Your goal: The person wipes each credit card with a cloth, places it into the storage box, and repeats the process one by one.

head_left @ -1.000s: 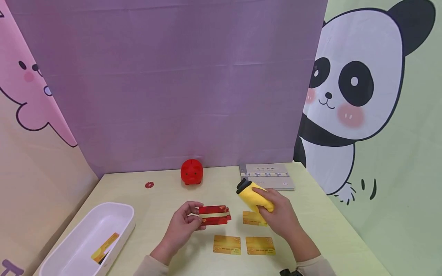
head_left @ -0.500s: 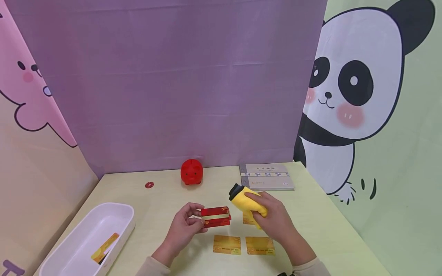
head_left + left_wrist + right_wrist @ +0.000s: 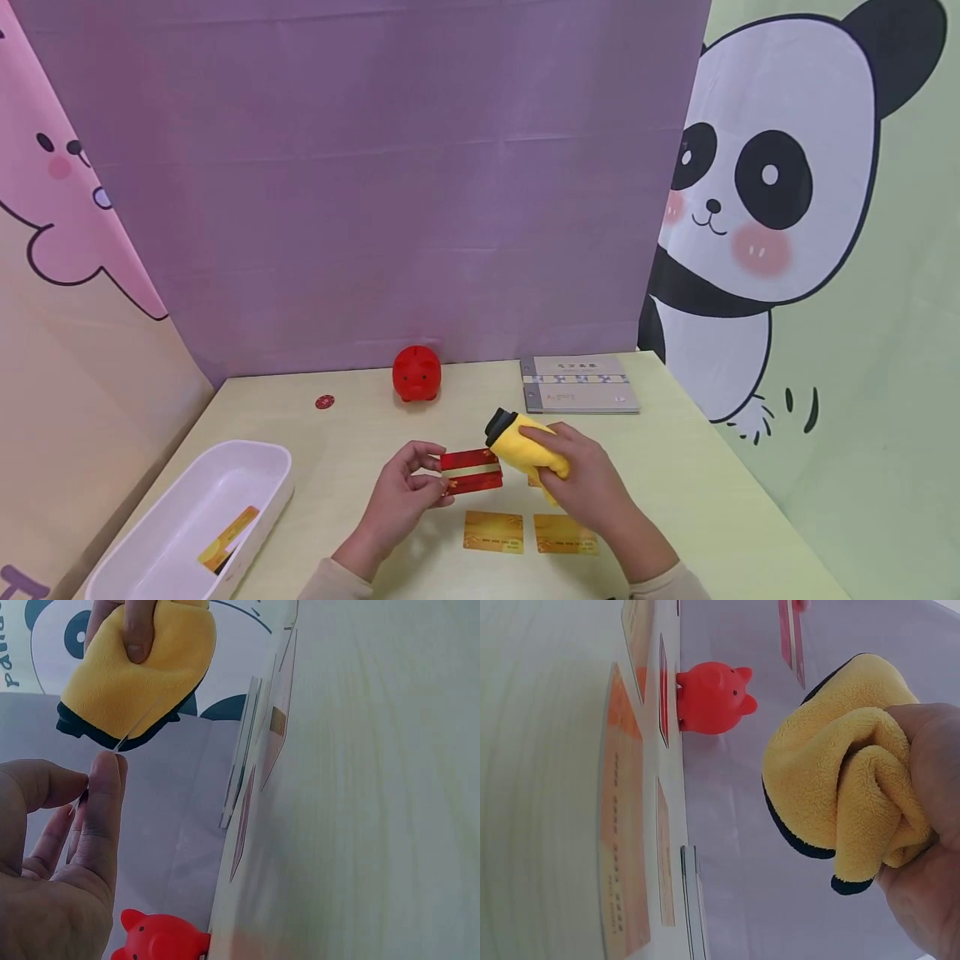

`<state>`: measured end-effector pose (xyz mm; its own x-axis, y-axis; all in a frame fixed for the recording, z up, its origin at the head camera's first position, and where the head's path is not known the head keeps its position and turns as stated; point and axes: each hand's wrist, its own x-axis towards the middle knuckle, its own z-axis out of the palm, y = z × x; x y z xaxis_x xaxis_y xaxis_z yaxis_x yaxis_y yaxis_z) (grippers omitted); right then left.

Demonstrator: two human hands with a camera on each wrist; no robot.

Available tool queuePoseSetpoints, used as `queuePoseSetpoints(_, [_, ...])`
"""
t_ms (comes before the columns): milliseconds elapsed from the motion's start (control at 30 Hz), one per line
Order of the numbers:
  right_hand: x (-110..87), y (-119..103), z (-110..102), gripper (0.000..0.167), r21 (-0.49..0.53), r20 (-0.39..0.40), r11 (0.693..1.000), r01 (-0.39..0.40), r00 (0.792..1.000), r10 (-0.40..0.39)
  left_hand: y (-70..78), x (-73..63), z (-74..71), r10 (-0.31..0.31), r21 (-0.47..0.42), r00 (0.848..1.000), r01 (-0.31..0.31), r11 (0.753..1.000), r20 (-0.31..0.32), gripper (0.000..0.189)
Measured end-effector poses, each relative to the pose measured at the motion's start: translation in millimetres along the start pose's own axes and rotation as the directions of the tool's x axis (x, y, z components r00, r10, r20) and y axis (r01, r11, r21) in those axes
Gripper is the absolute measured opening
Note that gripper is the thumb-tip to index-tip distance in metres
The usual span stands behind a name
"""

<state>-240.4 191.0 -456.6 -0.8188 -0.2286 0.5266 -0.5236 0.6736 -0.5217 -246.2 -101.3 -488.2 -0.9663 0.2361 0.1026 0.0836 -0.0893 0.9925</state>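
Between thumb and fingers, my left hand (image 3: pixel 405 492) pinches a red card (image 3: pixel 471 472) with a pale stripe, raised above the table. Edge-on, that card is just a thin line in the left wrist view. My right hand (image 3: pixel 588 479) grips a bunched yellow cloth (image 3: pixel 527 447) with dark edging, which touches or overlaps the card's right end. Below the hands lie gold cards: one at left (image 3: pixel 492 532), one at right (image 3: pixel 566 534), and a third (image 3: pixel 534 481) mostly hidden by the cloth. A second red card (image 3: pixel 663 694) lies on the table in the right wrist view.
A white tray (image 3: pixel 279 492) holding a gold-and-black card (image 3: pixel 228 537) stands at left. At the back are a red piggy bank (image 3: pixel 416 375), a small red disc (image 3: pixel 325 402) and a grey booklet (image 3: pixel 579 385). A purple cloth backdrop (image 3: pixel 375 183) rises behind the table.
The right hand has moved left with the yellow cloth until it reaches the held red card. The left hand has shifted slightly right with the card.
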Motion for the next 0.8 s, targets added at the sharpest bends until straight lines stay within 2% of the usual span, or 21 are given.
queuePoseSetpoints(300, [-1.0, -5.3, 5.7, 0.065, -0.014, 0.040, 1.000, 0.004, 0.999, -0.003, 0.0, 0.2, 1.0, 0.005, -0.018, 1.000, -0.005, 1.000, -0.003, 0.041])
queuePoseSetpoints(500, [-1.4, -6.6, 7.0, 0.064, -0.029, 0.037, 0.999, 0.018, 0.999, -0.017, 1.5, -0.9, 1.2, 0.007, -0.015, 1.000, -0.007, 1.000, -0.006, 0.042])
queuePoseSetpoints(800, [-2.6, -8.9, 12.3, 0.064, -0.075, 0.085, 0.997, -0.011, 0.996, 0.017, 1.1, -0.4, 2.9, 0.004, -0.017, 1.000, -0.005, 1.000, -0.006, 0.043])
